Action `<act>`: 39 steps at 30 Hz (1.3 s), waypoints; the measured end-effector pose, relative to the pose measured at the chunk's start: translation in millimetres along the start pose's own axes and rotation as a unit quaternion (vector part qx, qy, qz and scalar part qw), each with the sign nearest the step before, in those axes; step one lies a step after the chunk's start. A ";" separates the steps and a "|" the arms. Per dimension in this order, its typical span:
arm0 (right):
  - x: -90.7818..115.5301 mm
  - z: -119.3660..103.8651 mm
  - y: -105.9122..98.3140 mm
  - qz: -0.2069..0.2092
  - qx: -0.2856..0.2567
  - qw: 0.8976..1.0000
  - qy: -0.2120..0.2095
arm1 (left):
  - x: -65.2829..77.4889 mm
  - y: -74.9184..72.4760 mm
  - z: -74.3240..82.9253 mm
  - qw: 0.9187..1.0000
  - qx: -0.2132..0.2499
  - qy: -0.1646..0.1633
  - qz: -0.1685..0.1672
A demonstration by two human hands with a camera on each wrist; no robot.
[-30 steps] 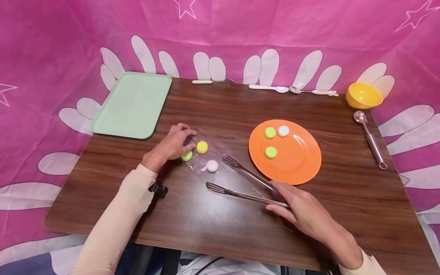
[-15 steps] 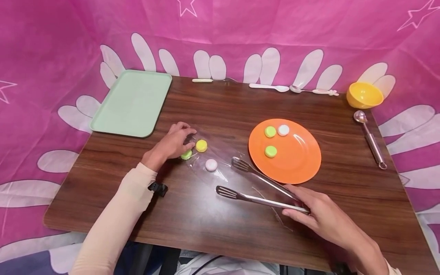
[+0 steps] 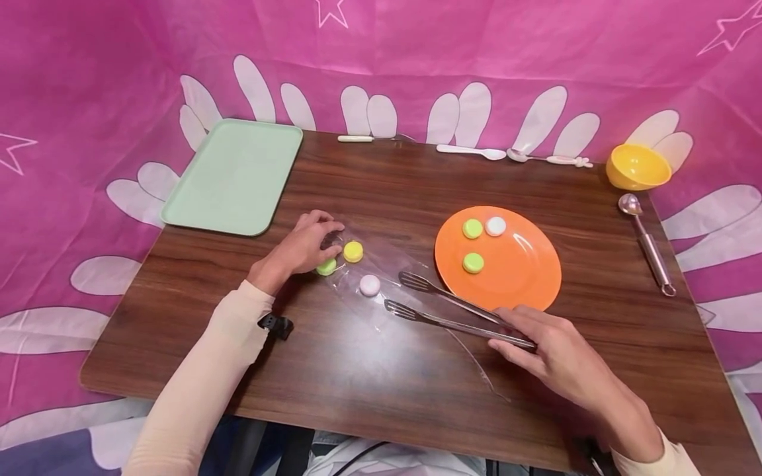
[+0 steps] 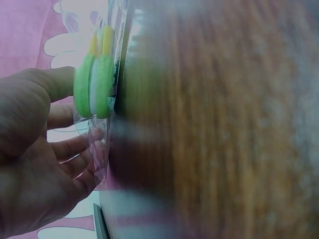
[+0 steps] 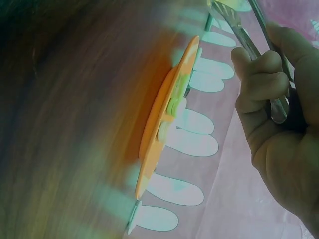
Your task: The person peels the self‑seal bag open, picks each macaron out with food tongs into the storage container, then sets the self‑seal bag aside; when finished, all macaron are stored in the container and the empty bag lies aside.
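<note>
- The table's front edge [image 3: 333, 396] comes first; a broad band of wood lies between it and the bag. Clock directions run from the bag, 12 pointing away from the person.
- At 4 o'clock the right hand [image 3: 556, 349] grips one pair of tongs [image 3: 455, 323], thumb on the near arm, fingers on the far one. The arms stand apart, tips pointing between 9 and 10.
- One clear bag [image 3: 389, 259] lies mid-table, reaching near the plate. Three macarons are with it: pink macaron [image 3: 370, 285] just beside the tong tips, yellow macaron [image 3: 353, 251], green macaron [image 3: 326, 267]. Whether each is inside the film or on it, I cannot tell.
- At 10 o'clock the left hand [image 3: 303, 248] rests on the bag, thumb and fingers spread and loosely bent, the thumb beside the green macaron.
- At 3 o'clock, one orange plate [image 3: 514, 274] carries three macarons: white [image 3: 495, 226] at its 12, green [image 3: 473, 229] between its 10 and 11, green [image 3: 473, 263] at its 9. Its near side and 3 o'clock side show orange surface.
- Further on at 3, one scoop [image 3: 650, 244] lies by the right edge.
- At 10, one green tray [image 3: 235, 178]; a gap of wood separates it from the left hand.
- At 2, one yellow bowl [image 3: 637, 170] near the corner.
- Along the back edge, three utensils: white-handled one [image 3: 355, 139] at 12, white spoon [image 3: 467, 151] at 1, metal-necked spoon [image 3: 559, 160] at 2.
- Behind, a pink curtain [image 3: 405, 39].
</note>
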State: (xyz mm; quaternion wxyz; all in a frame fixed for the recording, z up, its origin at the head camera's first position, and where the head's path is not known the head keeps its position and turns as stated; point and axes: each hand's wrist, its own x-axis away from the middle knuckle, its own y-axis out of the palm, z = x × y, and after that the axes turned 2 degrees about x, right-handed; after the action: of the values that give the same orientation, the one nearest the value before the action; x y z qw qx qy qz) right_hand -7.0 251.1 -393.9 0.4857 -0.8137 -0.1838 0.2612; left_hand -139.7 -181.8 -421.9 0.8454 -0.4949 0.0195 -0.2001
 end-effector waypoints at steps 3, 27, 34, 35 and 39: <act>1.8 2.3 0.3 0.016 -0.001 1.000 -0.001 | -0.1 0.1 1.0 1.000 0.002 0.000 -0.001; -38.4 -9.7 33.7 -0.007 -0.004 1.000 -0.014 | 0.4 2.6 0.3 1.000 0.005 -0.002 0.004; -38.5 -11.4 36.4 0.013 -0.005 0.999 -0.033 | 0.9 2.9 0.2 1.000 0.012 -0.006 0.003; -38.2 -11.8 36.7 0.013 -0.005 0.999 -0.032 | 0.9 2.7 -0.2 1.000 0.012 -0.006 0.004; -37.1 -12.2 36.6 0.016 -0.006 0.999 -0.029 | 0.7 1.6 -0.9 1.000 0.011 -0.003 0.005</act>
State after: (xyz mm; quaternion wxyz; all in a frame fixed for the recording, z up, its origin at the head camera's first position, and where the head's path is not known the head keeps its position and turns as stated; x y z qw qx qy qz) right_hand -27.4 205.3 -412.4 0.4712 -0.8114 -0.1866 0.2912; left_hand -138.7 -182.1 -423.6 0.8517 -0.4865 0.0175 -0.1941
